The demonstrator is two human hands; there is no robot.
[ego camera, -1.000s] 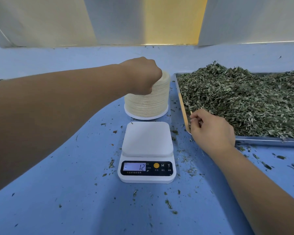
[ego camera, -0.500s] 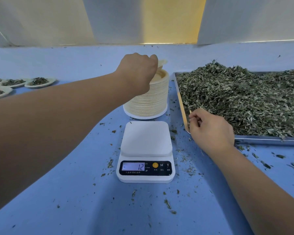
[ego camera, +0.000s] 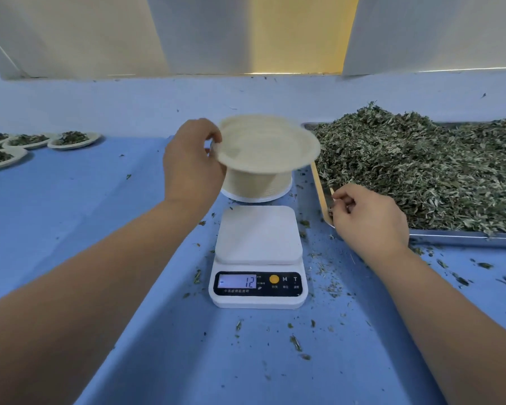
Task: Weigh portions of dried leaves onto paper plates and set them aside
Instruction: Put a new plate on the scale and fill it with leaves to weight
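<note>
My left hand (ego camera: 192, 162) pinches the left rim of one cream paper plate (ego camera: 266, 144), held in the air above the stack of paper plates (ego camera: 256, 185). In front of the stack stands a white kitchen scale (ego camera: 257, 235) with a bare platform; its display reads -12. My right hand (ego camera: 368, 220) rests at the near left corner of the metal tray (ego camera: 450, 238), fingers loosely curled; I cannot tell whether they hold leaves. The tray carries a heap of dried green leaves (ego camera: 421, 168).
Several filled paper plates (ego camera: 73, 140) sit at the far left of the blue table (ego camera: 100, 206). Loose leaf crumbs lie scattered around the scale and in front of the tray. A pale wall runs along the back.
My left hand has lifted one plate off the top of the stack and drawn it up and toward me. My right hand stays at the tray corner.
</note>
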